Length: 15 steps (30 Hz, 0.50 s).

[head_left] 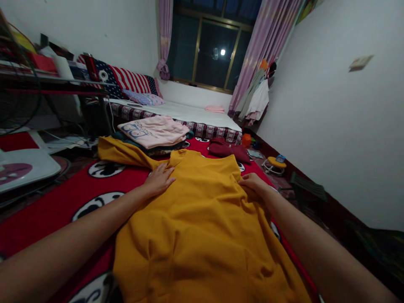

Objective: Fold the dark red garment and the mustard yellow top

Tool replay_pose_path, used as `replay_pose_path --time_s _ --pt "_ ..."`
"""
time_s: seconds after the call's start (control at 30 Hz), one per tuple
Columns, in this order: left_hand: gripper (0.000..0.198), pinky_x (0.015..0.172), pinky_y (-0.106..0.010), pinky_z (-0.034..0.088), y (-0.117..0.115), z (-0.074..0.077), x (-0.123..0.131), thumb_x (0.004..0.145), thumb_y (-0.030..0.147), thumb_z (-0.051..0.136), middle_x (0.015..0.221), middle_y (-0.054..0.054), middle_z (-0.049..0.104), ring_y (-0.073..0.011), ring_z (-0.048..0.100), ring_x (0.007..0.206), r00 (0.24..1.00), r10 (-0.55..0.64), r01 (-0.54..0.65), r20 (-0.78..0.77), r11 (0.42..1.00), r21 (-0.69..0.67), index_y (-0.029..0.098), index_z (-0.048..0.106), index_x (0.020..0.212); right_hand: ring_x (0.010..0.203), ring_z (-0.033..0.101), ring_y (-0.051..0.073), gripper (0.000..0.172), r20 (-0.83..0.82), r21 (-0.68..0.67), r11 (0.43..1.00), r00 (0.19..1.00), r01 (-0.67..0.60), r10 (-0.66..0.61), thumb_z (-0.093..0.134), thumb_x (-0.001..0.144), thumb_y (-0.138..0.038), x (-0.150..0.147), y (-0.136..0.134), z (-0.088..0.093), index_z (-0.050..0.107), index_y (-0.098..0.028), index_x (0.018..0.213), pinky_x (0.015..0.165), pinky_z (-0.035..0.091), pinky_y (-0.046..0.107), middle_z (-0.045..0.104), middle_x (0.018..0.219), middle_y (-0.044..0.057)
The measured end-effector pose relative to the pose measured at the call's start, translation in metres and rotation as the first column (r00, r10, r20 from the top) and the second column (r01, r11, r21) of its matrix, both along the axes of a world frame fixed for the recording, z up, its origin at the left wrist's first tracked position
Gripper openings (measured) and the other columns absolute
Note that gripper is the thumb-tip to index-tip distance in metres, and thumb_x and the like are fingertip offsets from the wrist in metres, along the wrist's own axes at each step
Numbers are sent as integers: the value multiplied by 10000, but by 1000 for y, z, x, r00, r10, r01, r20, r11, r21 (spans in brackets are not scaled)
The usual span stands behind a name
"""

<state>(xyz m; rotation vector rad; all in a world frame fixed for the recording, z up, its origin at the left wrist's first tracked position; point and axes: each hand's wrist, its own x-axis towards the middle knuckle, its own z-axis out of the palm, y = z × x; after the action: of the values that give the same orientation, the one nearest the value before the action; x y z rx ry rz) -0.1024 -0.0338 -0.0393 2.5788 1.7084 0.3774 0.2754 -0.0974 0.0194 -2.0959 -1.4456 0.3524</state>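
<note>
The left hand (160, 180) is laid flat on a mustard-yellow fabric garment (205, 206); apart from it, the opposite edge is pinched by the right hand (254, 184). The garment is spread on a red blanket with black-and-white circles (59, 206); beyond, a folded pale-pink top (160, 131) and a folded dark-red garment (229, 150) are set.

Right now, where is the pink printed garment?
In the head view, the pink printed garment lies atop the clothes stack left of centre, just beyond the yellow garment's sleeve.
</note>
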Motion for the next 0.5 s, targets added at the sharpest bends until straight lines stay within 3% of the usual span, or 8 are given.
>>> replay_pose_path --time_s 0.1,0.17,0.2,0.23,0.27,0.33,0.43,0.5 --pt "577 1155 -429 233 -7 0 2 936 446 359 1531 -167 308 -304 266 1423 1000 12 -12 -16 1000 24 143 433 1421 808 649 202 242 76 264 964 996 18 -39 574 759 -165 -35 -5 18 700 -141 965 664 470 256 719 914 83" --pt "569 1158 -418 231 -9 2 3 938 437 355 1526 -161 319 -291 269 1423 1000 16 -15 -15 999 37 142 439 1417 851 635 194 270 248 482 853 965 -198 84 547 779 -160 -70 -20 26 686 -168 1010 705 458 258 707 970 77" --pt "565 1158 -416 233 -10 2 3 938 431 356 1523 -159 325 -287 270 1422 1000 16 -16 -12 999 40 141 442 1415 795 631 177 222 351 431 798 893 -422 283 560 780 -168 -89 -30 28 697 -183 954 682 447 247 709 910 58" --pt "562 1157 -417 237 -10 3 3 937 427 358 1520 -158 332 -285 273 1421 1000 17 -17 -8 999 42 140 446 1412 743 624 157 186 412 273 703 740 -657 532 589 770 -174 -105 -40 28 707 -202 910 657 435 232 707 857 35" --pt "561 1157 -418 239 -10 3 3 936 424 360 1514 -160 342 -285 278 1419 1000 16 -16 -2 999 46 137 450 1409 695 614 141 132 411 128 601 593 -789 692 625 769 -204 -119 -50 28 711 -217 869 623 420 219 703 806 15" --pt "549 1155 -420 247 -10 2 3 932 405 368 1506 -162 357 -286 289 1414 1000 11 -11 12 998 56 133 462 1400 622 588 119 77 363 28 517 491 -855 792 629 802 -234 -133 -65 27 705 -225 796 582 392 210 684 719 -6" --pt "514 1145 -425 270 -10 0 2 921 362 386 1505 -140 372 -284 319 1399 999 10 -13 47 997 77 154 486 1381 613 572 111 124 329 245 675 714 -696 617 567 861 -236 -126 -68 28 687 -205 871 606 408 224 685 822 20" --pt "499 1139 -433 283 -10 -1 2 912 354 400 1505 -118 381 -283 338 1388 997 15 -21 69 996 90 178 500 1368 696 599 135 206 298 290 766 815 -574 498 608 836 -275 -114 -63 28 656 -196 1020 668 440 252 671 996 59"
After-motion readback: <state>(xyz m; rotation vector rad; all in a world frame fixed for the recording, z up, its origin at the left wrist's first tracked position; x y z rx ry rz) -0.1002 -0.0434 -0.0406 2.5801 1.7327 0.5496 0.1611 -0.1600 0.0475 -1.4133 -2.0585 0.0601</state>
